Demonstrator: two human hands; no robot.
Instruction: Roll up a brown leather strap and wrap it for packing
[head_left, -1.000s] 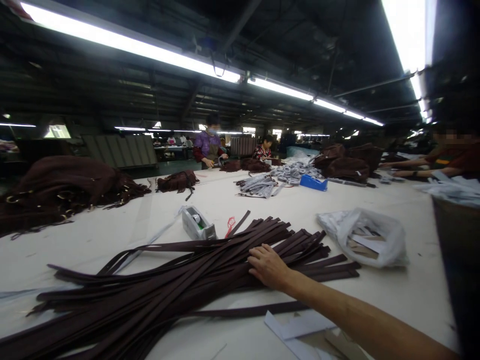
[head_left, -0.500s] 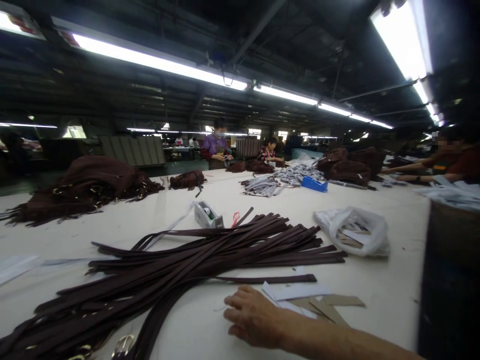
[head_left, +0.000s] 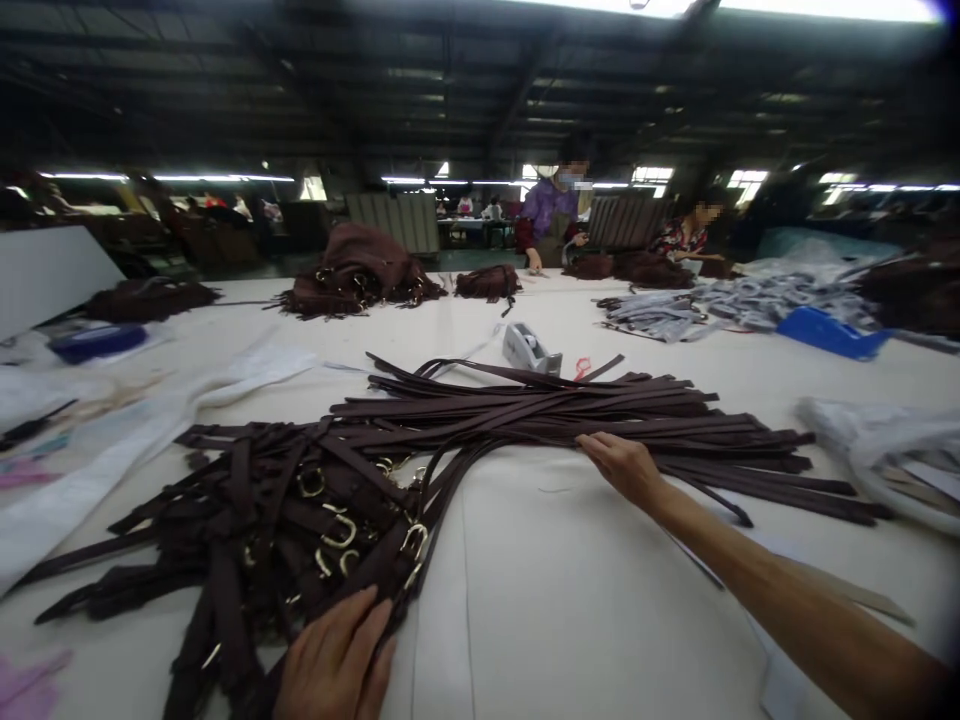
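A large pile of dark brown straps (head_left: pixel 525 410) lies across the white table, its left end heaped with gold-coloured buckles (head_left: pixel 341 528). Near the bottom edge, my left hand (head_left: pixel 337 655) rests against the buckled end, fingers extended and slightly apart; part of it is cut off by the frame. My right hand (head_left: pixel 619 465) reaches in from the right, its fingertips at the lower edge of the long straps. Those fingers are close together, and whether they pinch a strap is hard to make out. Just behind the straps stands a grey tape dispenser (head_left: pixel 531 348).
Brown bundles (head_left: pixel 360 270) lie along the far side of the table (head_left: pixel 555 600). At the right are a blue dispenser (head_left: pixel 832 332) and a plastic bag (head_left: pixel 892 440). White strips (head_left: pixel 150 430) lie at the left. A person in purple (head_left: pixel 551 215) stands across the table.
The view has turned left and down. My left hand has come into view at the buckles. My right hand has moved from beside the paper strips to the edge of the straps.
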